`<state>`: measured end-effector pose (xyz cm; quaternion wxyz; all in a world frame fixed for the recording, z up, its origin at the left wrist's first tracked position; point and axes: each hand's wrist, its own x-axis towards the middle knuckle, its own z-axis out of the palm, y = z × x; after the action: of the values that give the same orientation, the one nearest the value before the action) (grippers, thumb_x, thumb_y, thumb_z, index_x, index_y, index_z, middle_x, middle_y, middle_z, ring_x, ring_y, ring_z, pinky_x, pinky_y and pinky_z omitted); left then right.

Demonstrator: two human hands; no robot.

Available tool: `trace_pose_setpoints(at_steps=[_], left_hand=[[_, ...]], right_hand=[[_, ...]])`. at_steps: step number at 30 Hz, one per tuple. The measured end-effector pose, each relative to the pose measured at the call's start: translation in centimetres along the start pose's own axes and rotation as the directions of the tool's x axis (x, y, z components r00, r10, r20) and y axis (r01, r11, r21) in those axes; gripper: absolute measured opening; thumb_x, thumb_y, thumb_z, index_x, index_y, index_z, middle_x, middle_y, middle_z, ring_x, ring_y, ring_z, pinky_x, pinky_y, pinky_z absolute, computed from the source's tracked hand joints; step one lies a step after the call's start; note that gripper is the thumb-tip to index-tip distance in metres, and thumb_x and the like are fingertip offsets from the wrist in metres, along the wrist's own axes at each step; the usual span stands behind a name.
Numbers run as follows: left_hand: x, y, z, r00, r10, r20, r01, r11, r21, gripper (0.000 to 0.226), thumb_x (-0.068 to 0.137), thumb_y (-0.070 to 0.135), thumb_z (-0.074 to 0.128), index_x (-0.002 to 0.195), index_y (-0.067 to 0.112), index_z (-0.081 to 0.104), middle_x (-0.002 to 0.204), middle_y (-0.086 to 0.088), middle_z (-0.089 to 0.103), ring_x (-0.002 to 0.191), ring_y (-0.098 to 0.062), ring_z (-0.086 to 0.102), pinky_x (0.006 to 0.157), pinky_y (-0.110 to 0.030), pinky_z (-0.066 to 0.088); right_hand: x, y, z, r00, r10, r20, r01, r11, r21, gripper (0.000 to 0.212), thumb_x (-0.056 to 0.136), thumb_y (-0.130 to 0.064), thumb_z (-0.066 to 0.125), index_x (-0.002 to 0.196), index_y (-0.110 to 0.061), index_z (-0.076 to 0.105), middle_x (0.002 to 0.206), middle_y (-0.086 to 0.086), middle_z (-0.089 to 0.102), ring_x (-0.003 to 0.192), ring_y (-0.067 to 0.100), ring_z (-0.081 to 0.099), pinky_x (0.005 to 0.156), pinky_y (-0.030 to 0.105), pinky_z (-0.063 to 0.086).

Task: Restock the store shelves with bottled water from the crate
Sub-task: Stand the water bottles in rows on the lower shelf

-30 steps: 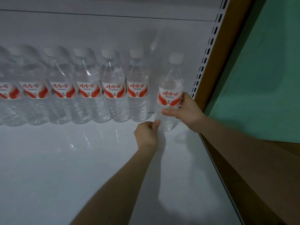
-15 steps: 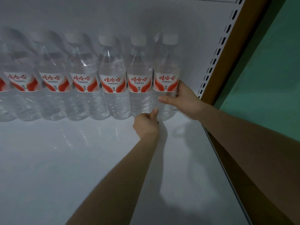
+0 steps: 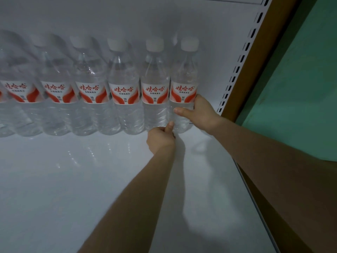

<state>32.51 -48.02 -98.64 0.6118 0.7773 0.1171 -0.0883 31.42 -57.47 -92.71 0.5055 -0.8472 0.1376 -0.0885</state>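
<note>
Seating the end bottle (image 3: 183, 99) at the row's 3 o'clock end, back of the shelf (image 3: 73, 189).
I'm seeing the right hand (image 3: 199, 114) wrapping it below the label, thumb across the front. Left hand (image 3: 160, 137) is curling shut, thumb tip pressing the base near the next bottle (image 3: 155, 95). Bottle's long axis is standing upright, dead 12 o'clock from both hands; right is nearer. I'm reckoning release is next.
</note>
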Motion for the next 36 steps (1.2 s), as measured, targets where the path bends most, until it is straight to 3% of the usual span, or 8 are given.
trace_pose_setpoints(at_steps=[4,9,14,18,22,26,30,36], left_hand=[[-0.7,0.9,-0.9,0.993,-0.034,0.111,0.035,0.999,-0.004,0.043,0.096,0.035,0.046,0.064,0.009,0.057,0.087,-0.013,0.067,0.094,-0.032,0.063,0.093,-0.039,0.049],[-3.6,0.7,-2.9,0.97,0.002,0.244,-0.005,1.0,0.011,0.044,0.101,0.034,0.032,0.069,0.013,0.053,0.082,-0.008,0.06,0.094,-0.028,0.058,0.096,-0.041,0.048],[-7.4,0.0,-3.0,0.957,0.119,0.265,-0.15,0.984,0.1,0.041,0.1,0.034,0.031,0.08,0.009,0.056,0.095,-0.015,0.063,0.093,-0.031,0.06,0.092,-0.041,0.049],[-11.4,1.2,-1.7,0.938,0.175,0.299,-0.212,0.973,0.097,0.037,0.1,0.034,0.031,0.074,0.015,0.049,0.096,-0.01,0.061,0.099,-0.029,0.06,0.092,-0.033,0.046],[-16.6,2.7,-0.5,0.893,0.283,0.351,-0.324,0.944,0.064,0.036,0.099,0.035,0.034,0.073,0.02,0.052,0.098,-0.012,0.065,0.096,-0.027,0.062,0.089,-0.035,0.049],[-22.4,3.2,-0.2,0.765,0.511,0.393,-0.549,0.836,-0.018,0.033,0.097,0.027,0.043,0.091,0.003,0.065,0.091,-0.014,0.068,0.085,-0.029,0.062,0.079,-0.04,0.052],[-29.0,3.2,0.2,0.584,0.655,0.48,-0.718,0.692,-0.07,0.022,0.094,0.019,0.05,0.09,0.007,0.068,0.08,-0.001,0.061,0.074,-0.015,0.054,0.065,-0.021,0.035],[-35.6,0.8,2.6,0.279,0.575,0.769,-0.822,0.557,-0.119,0.017,0.093,0.014,0.052,0.088,0.009,0.068,0.076,0.005,0.059,0.061,-0.001,0.05,0.058,-0.004,0.036]], right_hand=[[-0.6,-0.7,1.0,0.994,0.101,-0.041,-0.099,0.993,0.065,0.054,0.082,-0.019,0.07,0.129,-0.008,0.046,0.128,0.008,0.056,0.121,0.026,0.051,0.104,0.042,0.041],[-3.6,-1.1,1.0,0.964,0.253,-0.082,-0.245,0.965,0.099,0.061,0.087,-0.028,0.064,0.133,-0.002,0.034,0.126,0.013,0.049,0.109,0.022,0.048,0.082,0.027,0.037],[-7.0,-0.5,-0.5,0.959,0.256,-0.117,-0.256,0.967,0.018,0.059,0.091,-0.028,0.058,0.139,-0.003,0.033,0.137,0.014,0.046,0.121,0.027,0.046,0.088,0.027,0.036],[-9.9,-1.1,-3.2,0.948,0.243,-0.205,-0.239,0.97,0.045,0.045,0.09,-0.024,0.059,0.127,0.001,0.049,0.125,0.017,0.057,0.11,0.029,0.057,0.097,0.036,0.046],[-14.5,-2.4,-7.1,0.951,0.15,-0.27,-0.112,0.982,0.154,0.021,0.089,-0.014,0.061,0.098,0.004,0.064,0.078,0.011,0.063,0.084,0.028,0.062,0.083,0.038,0.053],[-21.4,-3.3,-12.0,0.947,0.136,-0.29,-0.04,0.949,0.312,0.02,0.091,-0.009,0.056,0.071,-0.011,0.058,0.064,0.003,0.057,0.059,0.008,0.058,0.056,0.016,0.051],[-28.8,-2.6,-16.7,0.924,0.194,-0.33,-0.045,0.911,0.41,0.021,0.092,-0.011,0.055,0.071,-0.011,0.058,0.07,0.006,0.06,0.065,0.013,0.06,0.063,0.022,0.053],[-37.7,3.2,-20.6,0.883,0.398,-0.247,-0.346,0.91,0.228,0.011,0.092,-0.018,0.057,0.083,-0.013,0.061,0.077,0.009,0.063,0.067,0.014,0.061,0.058,0.017,0.052]])
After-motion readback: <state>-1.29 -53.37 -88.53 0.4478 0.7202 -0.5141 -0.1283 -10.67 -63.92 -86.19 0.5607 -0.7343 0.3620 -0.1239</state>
